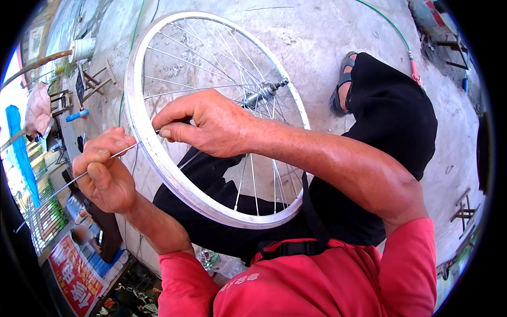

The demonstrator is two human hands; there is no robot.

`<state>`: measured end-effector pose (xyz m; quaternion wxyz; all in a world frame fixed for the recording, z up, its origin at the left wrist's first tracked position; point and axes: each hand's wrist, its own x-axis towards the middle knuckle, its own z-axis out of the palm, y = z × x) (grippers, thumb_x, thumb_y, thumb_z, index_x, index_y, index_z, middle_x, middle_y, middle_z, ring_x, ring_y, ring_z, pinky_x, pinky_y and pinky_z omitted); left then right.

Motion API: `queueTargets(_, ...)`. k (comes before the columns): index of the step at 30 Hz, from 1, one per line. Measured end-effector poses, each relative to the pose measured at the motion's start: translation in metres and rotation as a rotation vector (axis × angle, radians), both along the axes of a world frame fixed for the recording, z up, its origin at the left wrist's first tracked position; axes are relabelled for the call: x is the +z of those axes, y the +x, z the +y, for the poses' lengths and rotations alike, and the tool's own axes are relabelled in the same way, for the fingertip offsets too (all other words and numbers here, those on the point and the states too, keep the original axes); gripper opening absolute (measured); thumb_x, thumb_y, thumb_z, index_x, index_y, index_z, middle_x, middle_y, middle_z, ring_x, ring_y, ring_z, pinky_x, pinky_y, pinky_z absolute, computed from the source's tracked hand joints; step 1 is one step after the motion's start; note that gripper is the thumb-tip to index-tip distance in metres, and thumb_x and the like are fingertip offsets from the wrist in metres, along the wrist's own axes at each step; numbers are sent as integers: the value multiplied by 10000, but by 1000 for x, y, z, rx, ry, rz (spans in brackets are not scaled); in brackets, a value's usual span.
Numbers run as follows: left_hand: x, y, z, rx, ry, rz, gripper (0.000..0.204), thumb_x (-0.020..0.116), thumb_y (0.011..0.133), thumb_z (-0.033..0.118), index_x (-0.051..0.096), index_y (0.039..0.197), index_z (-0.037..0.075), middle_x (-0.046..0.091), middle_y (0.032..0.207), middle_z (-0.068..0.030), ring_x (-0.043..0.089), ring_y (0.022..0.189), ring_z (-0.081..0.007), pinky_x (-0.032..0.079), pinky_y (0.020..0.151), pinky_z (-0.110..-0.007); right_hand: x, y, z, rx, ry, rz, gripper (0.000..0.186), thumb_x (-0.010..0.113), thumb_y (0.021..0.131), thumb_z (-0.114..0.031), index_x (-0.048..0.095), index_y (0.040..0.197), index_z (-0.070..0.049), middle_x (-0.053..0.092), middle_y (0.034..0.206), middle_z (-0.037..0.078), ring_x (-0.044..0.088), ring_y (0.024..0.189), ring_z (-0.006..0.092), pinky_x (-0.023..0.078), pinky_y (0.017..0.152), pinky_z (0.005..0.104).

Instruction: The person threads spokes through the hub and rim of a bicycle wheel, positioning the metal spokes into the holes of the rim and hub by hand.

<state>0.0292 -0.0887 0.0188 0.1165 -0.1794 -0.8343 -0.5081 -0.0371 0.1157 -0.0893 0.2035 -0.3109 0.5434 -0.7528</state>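
Left hand pinches a spoke pointing rightward through the rim; right hand pinches its inner end.

I was looking at an open-air roadside bicycle repair spot, not an indoor shop. A bare bicycle wheel rim with spokes sat over rough concrete ground. Left of the rim stood small wooden stools and a metal fence. Below the rim a red signboard leaned. A green hose ran above right of it.
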Motion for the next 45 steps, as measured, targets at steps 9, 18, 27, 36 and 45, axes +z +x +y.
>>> queueTargets(9,-4,0,-1,13,-56,44,271,484,1057,281,576,1066,27,683,917,-177,669,887,-289,475,967,-524,1,0,-1,0,-27,-60,229,657,882,-140,745,1064,-31,742,959,169,719,877,288,558,796,393)
queueTargets(18,-4,2,1,32,-37,58,271,483,1056,280,574,1060,24,681,918,-179,684,889,-305,500,944,-541,0,0,1,-26,-36,-52,228,668,872,-142,740,1062,-38,736,927,168,715,847,290,552,782,384)
queueTargets(27,-6,5,0,37,-40,58,275,477,1058,282,559,1047,21,677,918,-188,687,896,-315,503,949,-543,-1,2,-1,-17,-46,-43,226,672,872,-141,738,1059,-32,735,918,169,716,836,277,555,763,380)
queueTargets(36,-7,4,4,81,-46,83,306,475,1058,314,535,1013,17,656,875,-188,686,830,-320,517,877,-526,1,0,2,23,-43,-84,223,665,876,-144,739,1052,-28,737,900,160,716,818,270,556,760,377)
queueTargets(45,-4,6,0,23,-22,28,259,470,1062,269,556,1069,25,663,957,-178,676,926,-302,487,986,-540,0,0,2,38,-15,-6,215,655,931,-127,717,1103,-14,737,932,110,708,845,184,561,772,331)
